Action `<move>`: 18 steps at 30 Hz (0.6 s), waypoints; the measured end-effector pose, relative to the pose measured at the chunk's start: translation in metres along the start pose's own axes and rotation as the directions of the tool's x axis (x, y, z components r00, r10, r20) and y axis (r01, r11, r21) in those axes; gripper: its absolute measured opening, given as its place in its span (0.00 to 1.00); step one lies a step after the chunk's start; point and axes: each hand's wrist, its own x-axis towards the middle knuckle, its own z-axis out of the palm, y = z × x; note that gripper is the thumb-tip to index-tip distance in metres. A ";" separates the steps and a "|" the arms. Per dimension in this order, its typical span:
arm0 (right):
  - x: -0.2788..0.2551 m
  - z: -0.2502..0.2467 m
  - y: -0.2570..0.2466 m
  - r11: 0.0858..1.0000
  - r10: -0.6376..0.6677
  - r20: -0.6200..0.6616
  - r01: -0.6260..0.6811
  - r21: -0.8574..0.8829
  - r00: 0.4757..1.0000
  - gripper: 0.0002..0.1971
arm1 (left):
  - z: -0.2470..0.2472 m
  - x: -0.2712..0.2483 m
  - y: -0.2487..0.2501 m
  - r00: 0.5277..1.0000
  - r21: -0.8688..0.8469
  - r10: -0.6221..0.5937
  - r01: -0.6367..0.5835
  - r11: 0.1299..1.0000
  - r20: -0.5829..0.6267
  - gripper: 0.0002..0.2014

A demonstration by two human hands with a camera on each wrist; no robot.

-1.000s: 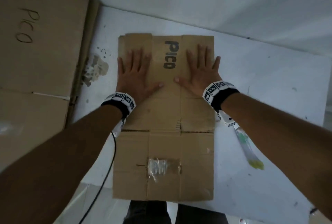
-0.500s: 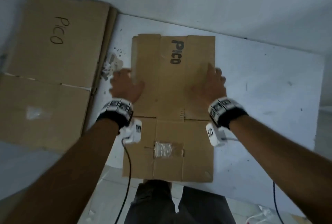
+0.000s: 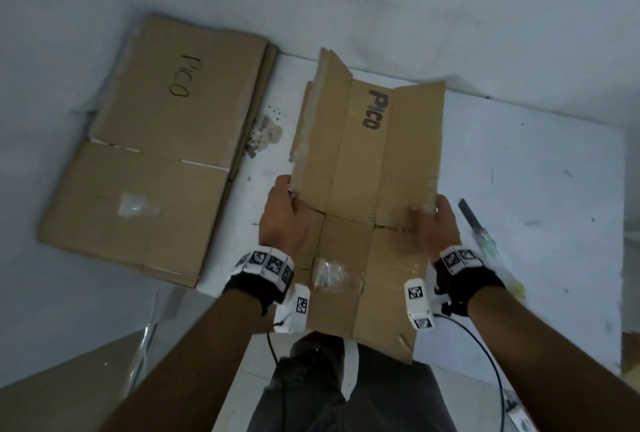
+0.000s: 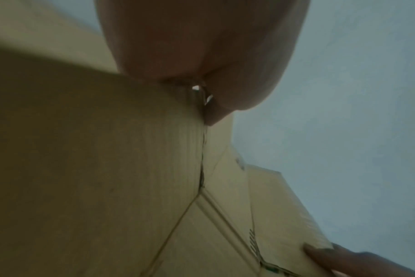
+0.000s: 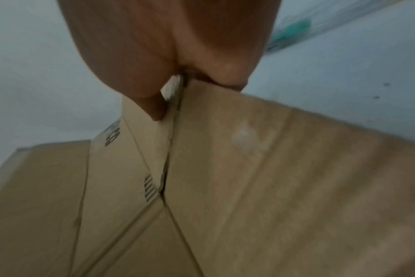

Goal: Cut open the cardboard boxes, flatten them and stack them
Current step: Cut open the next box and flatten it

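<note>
A flattened brown cardboard box (image 3: pixel 360 168) marked "PICO" is lifted off the white table (image 3: pixel 536 161), its sides bowed upward. My left hand (image 3: pixel 284 213) grips its left edge and my right hand (image 3: pixel 434 220) grips its right edge, thumbs on top. In the left wrist view the left hand (image 4: pixel 201 61) pinches the cardboard (image 4: pixel 107 168). The right wrist view shows the right hand (image 5: pixel 168 61) pinching the cardboard (image 5: pixel 249 187) at a slit. A stack of flattened boxes (image 3: pixel 149 151) lies to the left. A box cutter (image 3: pixel 481 234) lies on the table beside my right hand.
A stained patch (image 3: pixel 265 135) marks the table between the stack and the held box. Cables (image 3: pixel 485 352) hang from both wrists. My legs (image 3: pixel 329 390) stand at the table's near edge. A white wall rises behind.
Both hands went from pressing flat on the box to gripping its side edges, and they have lifted it off the table. The view has shifted left toward the stack.
</note>
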 end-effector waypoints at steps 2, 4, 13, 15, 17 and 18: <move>-0.019 0.010 -0.015 0.990 -0.123 -0.006 0.123 0.069 0.992 0.13 | -0.031 -0.006 0.009 0.988 0.051 0.139 -0.136 0.989 -0.061 0.19; -0.033 0.029 -0.036 0.965 -0.206 -0.018 0.206 0.162 0.978 0.09 | -0.072 -0.003 0.014 0.968 0.100 0.224 -0.213 0.972 -0.114 0.18; -0.057 0.190 -0.184 0.982 -0.135 0.308 0.087 0.166 0.942 0.35 | -0.239 0.062 -0.033 0.864 0.545 0.193 0.107 0.832 -0.465 0.41; -0.048 0.234 -0.197 0.987 -0.118 0.399 0.153 -0.056 0.909 0.44 | -0.229 0.054 -0.068 0.931 0.645 0.103 0.161 0.747 -0.351 0.48; -0.042 0.269 -0.199 0.875 -0.191 0.456 0.362 -0.323 0.869 0.52 | -0.200 0.042 -0.118 0.975 0.607 -0.134 0.216 0.764 -0.178 0.54; -0.040 0.283 -0.198 0.775 -0.240 0.486 0.467 -0.425 0.840 0.55 | -0.183 0.037 -0.141 0.959 0.562 -0.272 0.270 0.782 -0.084 0.59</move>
